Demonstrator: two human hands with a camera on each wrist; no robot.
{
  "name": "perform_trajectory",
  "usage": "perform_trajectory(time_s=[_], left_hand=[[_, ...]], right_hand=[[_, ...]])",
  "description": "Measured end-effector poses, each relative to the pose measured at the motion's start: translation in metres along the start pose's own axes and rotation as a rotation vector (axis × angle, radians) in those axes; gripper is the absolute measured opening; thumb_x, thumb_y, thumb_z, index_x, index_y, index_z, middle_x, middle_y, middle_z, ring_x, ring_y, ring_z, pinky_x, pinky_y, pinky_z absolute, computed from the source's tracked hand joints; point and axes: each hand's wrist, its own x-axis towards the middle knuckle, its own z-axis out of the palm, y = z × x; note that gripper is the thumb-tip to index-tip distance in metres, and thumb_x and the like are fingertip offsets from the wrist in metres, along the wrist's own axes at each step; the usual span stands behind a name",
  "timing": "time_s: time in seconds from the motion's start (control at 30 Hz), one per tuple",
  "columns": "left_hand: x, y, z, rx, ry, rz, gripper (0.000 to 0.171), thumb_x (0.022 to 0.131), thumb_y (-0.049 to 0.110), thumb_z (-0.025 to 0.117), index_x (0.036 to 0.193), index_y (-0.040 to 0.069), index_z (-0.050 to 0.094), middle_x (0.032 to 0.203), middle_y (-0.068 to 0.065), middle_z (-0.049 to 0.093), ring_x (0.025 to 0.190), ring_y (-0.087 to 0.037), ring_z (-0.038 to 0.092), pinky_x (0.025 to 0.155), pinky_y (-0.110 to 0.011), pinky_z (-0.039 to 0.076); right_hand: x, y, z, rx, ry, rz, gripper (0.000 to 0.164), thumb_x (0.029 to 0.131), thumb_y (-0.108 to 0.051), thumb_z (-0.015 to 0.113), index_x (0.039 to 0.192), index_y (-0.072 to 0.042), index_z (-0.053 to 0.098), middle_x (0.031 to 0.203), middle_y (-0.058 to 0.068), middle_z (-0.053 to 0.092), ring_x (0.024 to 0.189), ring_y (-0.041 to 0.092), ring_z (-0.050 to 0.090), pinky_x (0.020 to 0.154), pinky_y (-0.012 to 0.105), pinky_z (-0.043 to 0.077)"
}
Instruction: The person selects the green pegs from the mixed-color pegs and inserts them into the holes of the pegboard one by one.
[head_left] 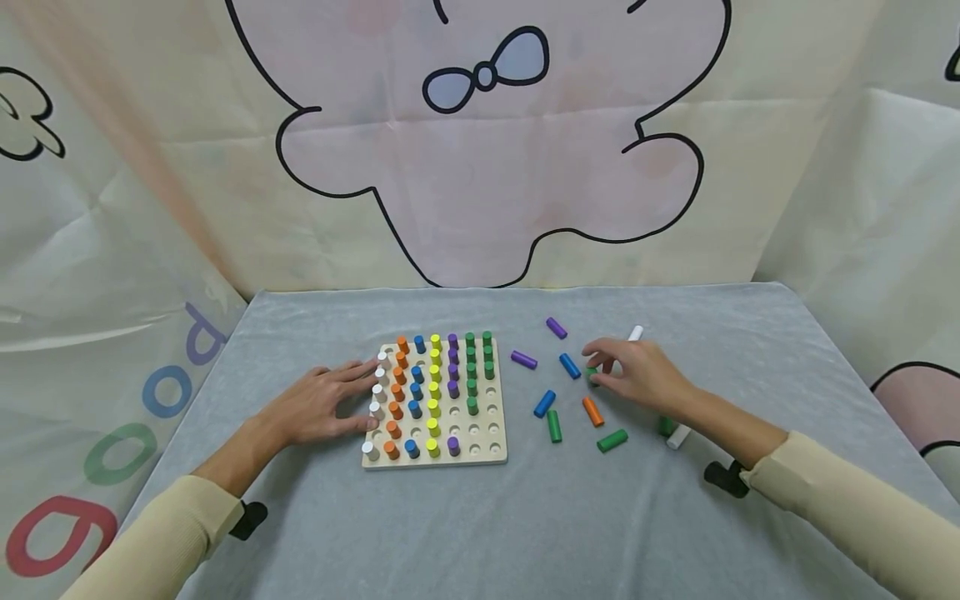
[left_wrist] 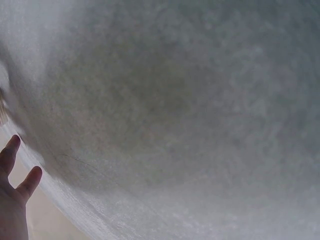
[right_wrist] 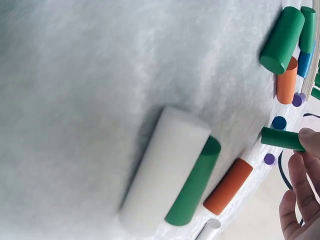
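A wooden pegboard (head_left: 480,461) lies on the cloth with columns of white, orange, blue, yellow, purple and green pegs standing in it. Some holes hold no peg, mostly at the lower right. My left hand (head_left: 322,404) touches the board's left edge, fingers spread; only part of that hand (left_wrist: 15,190) enters the left wrist view. To the right of the board, my right hand (head_left: 637,375) pinches a green peg (right_wrist: 281,138) between thumb and fingers, just above the cloth. In the head view the hand mostly covers this green peg (head_left: 592,377).
Loose pegs lie around my right hand: a purple peg (head_left: 557,327), a blue peg (head_left: 544,404), an orange peg (head_left: 592,412), a green peg (head_left: 612,441). A white peg (right_wrist: 167,167) and another orange peg (right_wrist: 228,186) lie below the right forearm. Grey cloth (head_left: 420,533) covers the table.
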Motion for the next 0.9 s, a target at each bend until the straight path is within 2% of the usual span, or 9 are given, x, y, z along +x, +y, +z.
perform_trajectory(time_s=[0.3,0.6,0.9], left_hand=[[0.000,0.001,0.001,-0.009,-0.004,-0.004,0.080,0.088,0.065,0.059,0.147,0.011,0.050,0.158,-0.009,0.037,0.142,-0.038,0.037,0.102,-0.064,0.037],[-0.001,0.000,0.001,0.001,0.002,0.003,0.080,0.089,0.065,0.059,0.147,0.011,0.050,0.157,-0.009,0.038,0.142,-0.038,0.038,0.101,-0.064,0.038],[0.000,-0.001,0.001,-0.006,0.013,0.017,0.078,0.089,0.064,0.060,0.146,0.011,0.051,0.157,-0.009,0.039,0.141,-0.038,0.039,0.100,-0.064,0.039]], right_hand=[[0.008,-0.007,0.007,-0.015,-0.025,-0.051,0.040,0.081,-0.008,0.083,0.117,-0.005,0.068,0.097,0.000,0.074,0.082,0.013,0.067,0.072,0.035,0.053],[0.028,-0.028,0.007,-0.018,-0.045,-0.084,0.037,0.081,-0.010,0.083,0.116,-0.006,0.069,0.098,-0.001,0.074,0.086,0.015,0.068,0.077,0.039,0.054],[0.046,-0.050,0.018,0.074,-0.026,-0.115,0.034,0.083,-0.006,0.080,0.115,-0.005,0.069,0.100,0.000,0.074,0.085,0.015,0.067,0.075,0.036,0.054]])
